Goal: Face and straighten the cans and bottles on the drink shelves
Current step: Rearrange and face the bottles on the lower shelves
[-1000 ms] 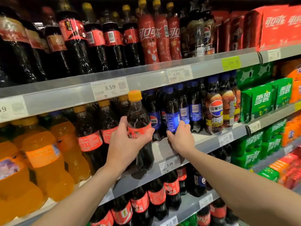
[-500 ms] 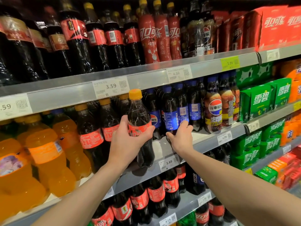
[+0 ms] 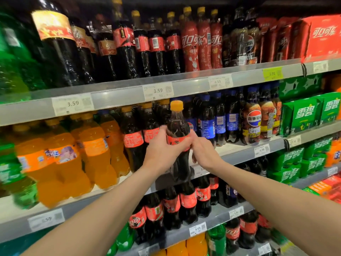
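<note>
The cola bottle [image 3: 178,139] stands upright at the front edge of the middle shelf [image 3: 239,154], between a row of matching cola bottles [image 3: 132,143] on its left and blue-labelled bottles [image 3: 219,122] on its right. It is a dark, nearly black plastic bottle with an orange-yellow cap and a red label band around its waist; the label print is largely covered. The left hand [image 3: 162,152] wraps the label band from the left, fingers curled round the body. The right hand [image 3: 203,150] meets the bottle from the right at the same height, fingers closed against its side. Orange soda bottles [image 3: 96,154] fill the left of the shelf.
</note>
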The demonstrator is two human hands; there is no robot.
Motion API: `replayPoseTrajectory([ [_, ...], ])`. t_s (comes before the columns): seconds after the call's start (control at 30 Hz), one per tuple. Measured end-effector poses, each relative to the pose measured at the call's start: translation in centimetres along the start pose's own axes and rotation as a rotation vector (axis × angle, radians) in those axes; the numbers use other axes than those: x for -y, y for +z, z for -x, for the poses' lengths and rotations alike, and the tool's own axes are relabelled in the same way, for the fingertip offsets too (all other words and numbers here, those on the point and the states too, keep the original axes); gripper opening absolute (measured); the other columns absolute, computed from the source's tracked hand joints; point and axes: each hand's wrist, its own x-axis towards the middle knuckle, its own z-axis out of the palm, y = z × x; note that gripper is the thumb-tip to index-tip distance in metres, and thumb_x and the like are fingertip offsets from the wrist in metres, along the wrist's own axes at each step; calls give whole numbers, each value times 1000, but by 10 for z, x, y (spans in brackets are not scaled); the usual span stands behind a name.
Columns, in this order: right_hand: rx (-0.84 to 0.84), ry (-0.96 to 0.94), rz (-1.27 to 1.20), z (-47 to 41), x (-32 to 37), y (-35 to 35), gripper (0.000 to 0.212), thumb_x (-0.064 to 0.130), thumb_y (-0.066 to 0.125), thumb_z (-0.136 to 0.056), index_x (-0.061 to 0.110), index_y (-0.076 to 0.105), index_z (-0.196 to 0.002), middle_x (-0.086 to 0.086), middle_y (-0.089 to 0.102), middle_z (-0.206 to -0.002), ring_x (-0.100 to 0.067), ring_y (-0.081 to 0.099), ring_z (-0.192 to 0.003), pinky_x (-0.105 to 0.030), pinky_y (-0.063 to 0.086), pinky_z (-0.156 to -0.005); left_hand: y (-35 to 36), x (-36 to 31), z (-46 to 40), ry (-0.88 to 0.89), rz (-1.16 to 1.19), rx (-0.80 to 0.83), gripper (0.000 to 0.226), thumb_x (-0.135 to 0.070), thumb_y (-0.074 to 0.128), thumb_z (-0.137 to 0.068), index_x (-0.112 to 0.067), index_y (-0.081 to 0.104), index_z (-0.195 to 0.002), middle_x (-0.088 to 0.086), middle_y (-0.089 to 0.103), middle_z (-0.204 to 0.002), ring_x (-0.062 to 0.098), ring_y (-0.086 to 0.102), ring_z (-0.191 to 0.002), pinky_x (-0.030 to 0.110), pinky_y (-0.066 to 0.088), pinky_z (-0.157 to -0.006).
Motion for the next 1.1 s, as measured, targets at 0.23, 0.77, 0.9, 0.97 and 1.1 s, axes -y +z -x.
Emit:
replayPoseTrajectory([
  [0.23,150,-81,-143,27,78,25,73,59,15,-105,16,66,-77,-6,66,-62,-28,66,-60,-39,54,-66,-66,-11,29,-57,-55,-104,51,-71,74,-70,-33,57,-99,-13,71,-89,8,67,-75,32,53,-62],
  [0.77,546,6,-306,75,204,68,81,76,17,-96,16,59,-129,-6,68,-112,-19,58,-54,-32,47,-57,-195,-33,96,-11,-32,-233,47,-62,74,-77,-28,62,-107,-6,71,-90,0,56,-50,14,40,-43],
  [0.9,588,-18,-360,77,207,33,82,81,24,-92,13,65,-114,-9,70,-114,-17,53,-51,-30,44,-56,-181,-56,90,10,17,-223,44,-59,73,-79,-28,62,-107,-4,72,-90,1,56,-41,22,42,-40],
  [0.97,624,-7,-368,74,202,21,88,86,32,-84,9,66,-112,-17,68,-102,-19,54,-52,-31,43,-55,-175,-63,84,11,24,-224,43,-61,72,-79,-29,62,-105,-3,71,-89,2,54,-41,24,42,-41],
  [1.1,620,-8,-449,67,193,2,66,62,36,-79,8,66,-102,-9,52,-70,-20,51,-48,-30,39,-52,-164,-73,74,-9,72,-203,49,-66,71,-76,-26,63,-102,0,70,-85,9,54,-48,25,42,-42],
])
